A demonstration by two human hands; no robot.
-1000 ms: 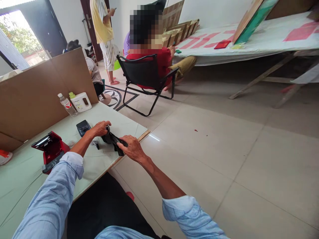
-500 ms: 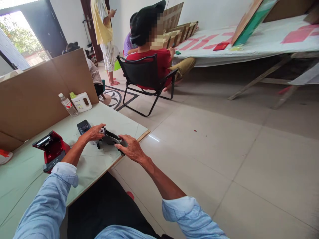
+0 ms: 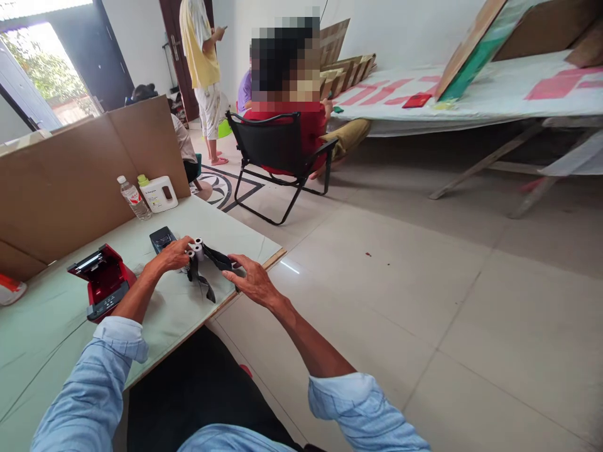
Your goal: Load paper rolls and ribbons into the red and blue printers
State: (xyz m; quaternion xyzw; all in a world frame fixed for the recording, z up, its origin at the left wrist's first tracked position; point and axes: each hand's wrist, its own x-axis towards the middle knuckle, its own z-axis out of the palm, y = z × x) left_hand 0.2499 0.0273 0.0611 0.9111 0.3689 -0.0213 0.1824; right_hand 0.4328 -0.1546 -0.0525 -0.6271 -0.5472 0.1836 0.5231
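Note:
On the pale green tabletop (image 3: 164,320), my left hand (image 3: 173,254) has its fingers curled against small white rolls (image 3: 198,252) standing close together. A dark strip (image 3: 206,290) hangs loose below the rolls and curls on the table. My right hand (image 3: 252,279) pinches the near end of a black limp strap-like piece (image 3: 217,257) stretching from beside the rolls. Behind my left hand sits a dark boxy device (image 3: 162,238). Left of that forearm is a red and black printer-like machine (image 3: 106,282) with its lid raised.
A clear bottle (image 3: 134,199) and a white jug (image 3: 161,194) stand against a cardboard panel (image 3: 89,182). Beyond the table, a person in red sits in a black folding chair (image 3: 266,147). Another person (image 3: 200,69) stands near the door. A long covered table (image 3: 490,85) holds cardboard boxes.
The dark strip below the rolls has come into view. The black piece now lies more edge-on between my hands, and the rolls show more clearly. Both hands stay nearly in place.

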